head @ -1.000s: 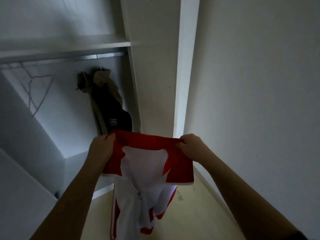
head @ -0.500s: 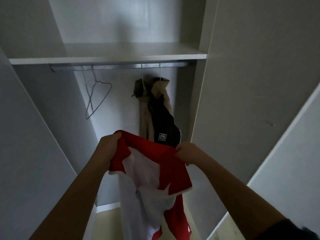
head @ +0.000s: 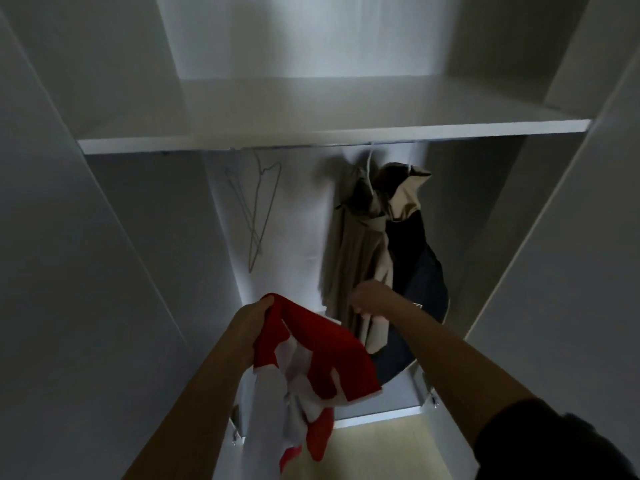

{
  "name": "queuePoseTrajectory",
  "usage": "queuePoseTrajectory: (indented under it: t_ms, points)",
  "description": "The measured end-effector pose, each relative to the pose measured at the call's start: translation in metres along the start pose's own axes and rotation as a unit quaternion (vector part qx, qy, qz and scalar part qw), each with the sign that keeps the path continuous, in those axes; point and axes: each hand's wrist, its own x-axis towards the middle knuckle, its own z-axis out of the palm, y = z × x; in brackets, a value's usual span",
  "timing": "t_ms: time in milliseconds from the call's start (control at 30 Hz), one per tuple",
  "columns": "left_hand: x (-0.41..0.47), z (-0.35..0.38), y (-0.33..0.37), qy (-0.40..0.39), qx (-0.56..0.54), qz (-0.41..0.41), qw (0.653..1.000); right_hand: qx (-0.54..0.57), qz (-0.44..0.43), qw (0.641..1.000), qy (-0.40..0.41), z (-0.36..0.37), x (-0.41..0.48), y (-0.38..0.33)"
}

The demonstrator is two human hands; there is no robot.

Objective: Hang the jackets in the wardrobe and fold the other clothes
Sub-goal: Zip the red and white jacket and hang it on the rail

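Left hand (head: 251,322) clenches the red-and-white jacket (head: 322,348) by its top edge, low before the wardrobe (head: 138,237). Right hand (head: 372,301) sits against the hanging beige jacket (head: 349,244), fingers curled; grasping or not, I cannot tell. Bare wire hangers (head: 258,209) hang left, open space between, under the shelf (head: 311,140) edge.

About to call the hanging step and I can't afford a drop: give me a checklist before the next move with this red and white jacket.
1. Left hand grips red and white jacket: ok.
2. Empty wire hanger hangs left of the beige jacket: ok.
3. Right hand free for the wire hanger: cannot tell; fingers curled at the beige jacket.
4. Gap between wire hanger and beige jacket: ok.
5. Zip of the red and white jacket undone: cannot tell.
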Motion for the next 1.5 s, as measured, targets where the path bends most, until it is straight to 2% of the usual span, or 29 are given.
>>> queuePoseTrajectory:
  t_ms: [33, 100, 200, 333, 400, 533, 633, 733, 900, 1033, 1267, 1500]
  points:
    - [0.01, -0.005, 0.003, 0.006, -0.002, -0.005, 1.0, 0.032, -0.013, 0.999, 0.002, 0.0, 0.015, -0.021]
    - [0.029, -0.016, 0.008, 0.023, -0.011, -0.014, 1.0, 0.173, -0.032, 0.984, -0.001, -0.002, 0.042, -0.061]
    - [0.052, -0.027, 0.018, 0.053, -0.016, -0.014, 0.998, 0.361, -0.063, 0.93, -0.026, -0.007, 0.071, -0.113]
    - [0.077, -0.043, 0.035, 0.088, -0.002, -0.017, 0.996, 0.518, -0.077, 0.85, -0.059, -0.01, 0.104, -0.166]
    - [0.084, -0.049, 0.043, 0.096, -0.002, -0.014, 0.995, 0.551, -0.059, 0.829, -0.078, -0.012, 0.118, -0.186]
    - [0.092, -0.059, 0.047, 0.11, -0.012, -0.018, 0.994, 0.571, -0.026, 0.814, -0.107, -0.009, 0.143, -0.209]
    - [0.095, -0.066, 0.044, 0.109, -0.016, -0.028, 0.994, 0.58, -0.04, 0.807, -0.105, -0.006, 0.154, -0.213]
    - [0.095, -0.067, 0.042, 0.103, -0.021, -0.035, 0.994, 0.614, -0.065, 0.781, -0.093, -0.01, 0.153, -0.217]
    - [0.094, -0.059, 0.04, 0.087, -0.015, -0.035, 0.996, 0.596, -0.098, 0.797, -0.011, -0.028, 0.151, -0.214]
    - [0.092, -0.054, 0.039, 0.077, -0.012, -0.029, 0.997, 0.586, -0.116, 0.802, 0.004, -0.041, 0.148, -0.205]
    - [0.089, -0.046, 0.036, 0.056, 0.0, -0.023, 0.998, 0.503, -0.098, 0.857, 0.051, -0.057, 0.157, -0.17]
    - [0.089, -0.037, 0.037, 0.042, 0.013, -0.019, 0.999, 0.471, -0.12, 0.869, 0.097, -0.061, 0.164, -0.137]
